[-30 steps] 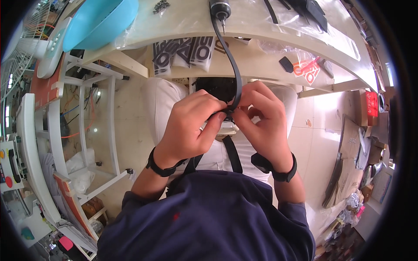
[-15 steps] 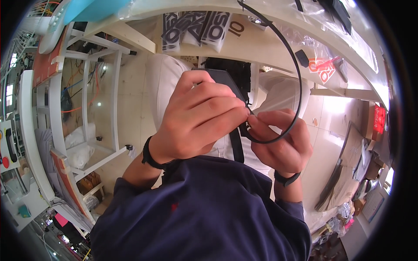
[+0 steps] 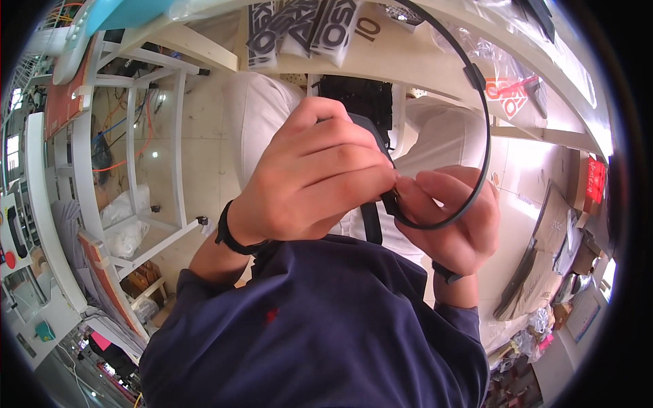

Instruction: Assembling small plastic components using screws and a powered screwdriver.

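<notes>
My left hand is closed around a flat black object. Only its far corner and right edge show past my fingers, so its kind is unclear. From its lower right end a thin black cable-like strip arcs round to the right and up out of view. My right hand pinches at that same end, thumb and forefinger meeting my left fingertips. A tiny brassy glint shows there; what exactly the fingers grip is hidden. A black strap hangs below my hands over my lap.
Ahead is a pale workbench with printed plastic packets and clear plastic bags. A dark mesh-like item lies beyond my hands. White metal frames stand left; flattened cardboard leans right.
Both hands have shifted slightly, the right one a little to the right. The strip's arc has swung right and upward, and its far tip has left the view.
</notes>
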### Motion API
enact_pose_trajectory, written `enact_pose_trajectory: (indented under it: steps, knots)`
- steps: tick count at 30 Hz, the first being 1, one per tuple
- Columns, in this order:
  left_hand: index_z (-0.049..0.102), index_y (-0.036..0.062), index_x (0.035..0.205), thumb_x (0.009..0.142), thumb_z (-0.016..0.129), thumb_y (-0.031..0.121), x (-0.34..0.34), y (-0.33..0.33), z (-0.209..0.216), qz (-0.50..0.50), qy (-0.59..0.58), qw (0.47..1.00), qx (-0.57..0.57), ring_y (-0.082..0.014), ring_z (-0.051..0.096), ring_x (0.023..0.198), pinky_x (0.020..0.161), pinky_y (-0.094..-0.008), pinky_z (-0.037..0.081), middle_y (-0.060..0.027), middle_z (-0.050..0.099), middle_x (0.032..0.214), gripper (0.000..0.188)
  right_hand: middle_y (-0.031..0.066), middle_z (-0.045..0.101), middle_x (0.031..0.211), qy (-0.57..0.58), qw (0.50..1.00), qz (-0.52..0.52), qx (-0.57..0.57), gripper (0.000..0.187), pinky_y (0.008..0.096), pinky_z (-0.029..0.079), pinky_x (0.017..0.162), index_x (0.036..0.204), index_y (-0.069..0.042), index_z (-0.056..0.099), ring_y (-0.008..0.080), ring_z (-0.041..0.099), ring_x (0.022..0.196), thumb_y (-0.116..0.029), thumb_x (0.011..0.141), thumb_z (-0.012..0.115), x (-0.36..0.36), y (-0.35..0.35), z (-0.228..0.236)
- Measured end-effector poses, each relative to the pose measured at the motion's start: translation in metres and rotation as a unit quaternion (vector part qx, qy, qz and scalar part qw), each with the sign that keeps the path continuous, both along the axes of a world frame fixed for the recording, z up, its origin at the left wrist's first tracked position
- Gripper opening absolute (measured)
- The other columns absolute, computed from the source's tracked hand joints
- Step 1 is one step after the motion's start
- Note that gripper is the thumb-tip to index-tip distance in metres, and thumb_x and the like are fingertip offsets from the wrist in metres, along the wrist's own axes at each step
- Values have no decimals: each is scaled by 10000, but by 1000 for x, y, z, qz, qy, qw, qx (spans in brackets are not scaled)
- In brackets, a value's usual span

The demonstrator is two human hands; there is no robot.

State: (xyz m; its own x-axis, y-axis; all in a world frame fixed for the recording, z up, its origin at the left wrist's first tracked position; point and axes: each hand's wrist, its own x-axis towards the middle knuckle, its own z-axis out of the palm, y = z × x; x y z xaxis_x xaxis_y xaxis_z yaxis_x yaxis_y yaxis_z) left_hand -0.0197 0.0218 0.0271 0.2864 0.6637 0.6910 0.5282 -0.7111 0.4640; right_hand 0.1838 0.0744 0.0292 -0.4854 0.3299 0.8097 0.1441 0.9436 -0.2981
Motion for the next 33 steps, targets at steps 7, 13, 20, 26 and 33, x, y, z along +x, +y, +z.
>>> enact_pose_trajectory:
  steps: [7, 13, 20, 26, 33]
  knots:
    - [679, -50, 954, 696, 694, -2, 2, 1, -2, -14, -33, 999, -14, -286, 650, 765, 702, -430, 490, -133, 705, 894, 263, 18, 614, 920, -3, 1000, -17, 22, 236, 261, 436, 458, 783, -83, 706, 155, 601, 629, 29, 602, 809, -2, -1, 0]
    - [663, -69, 907, 711, 630, -45, 4, -2, -4, -28, -74, 995, -62, -301, 630, 727, 682, -420, 497, -150, 676, 845, 201, 49, 637, 923, 1, 1000, -10, -28, 256, 282, 464, 470, 819, -60, 696, 181, 627, 632, 34, 601, 794, -6, -4, -2]
    - [673, -79, 927, 773, 651, -82, 10, -12, -5, 21, -139, 975, -171, -273, 630, 701, 646, -325, 505, -151, 664, 809, 155, 102, 657, 949, 31, 993, 2, -113, 220, 297, 511, 531, 852, 8, 679, 197, 647, 687, 33, 676, 809, -11, -1, -15]
    - [696, -57, 961, 826, 705, -10, 12, -14, -1, 78, -150, 955, -243, -193, 669, 712, 645, -266, 505, -147, 697, 830, 143, 114, 631, 952, 68, 933, -8, -353, 146, 267, 509, 610, 906, 26, 666, 163, 617, 699, 88, 787, 724, -14, -14, -20]
    - [693, -42, 989, 909, 708, 97, 19, -19, -1, 98, -326, 878, -337, -43, 611, 703, 610, -204, 458, -30, 690, 795, 161, 110, 623, 960, 18, 959, -43, -280, 128, 262, 516, 648, 913, 27, 630, 172, 611, 725, 92, 820, 690, -21, -9, -16]
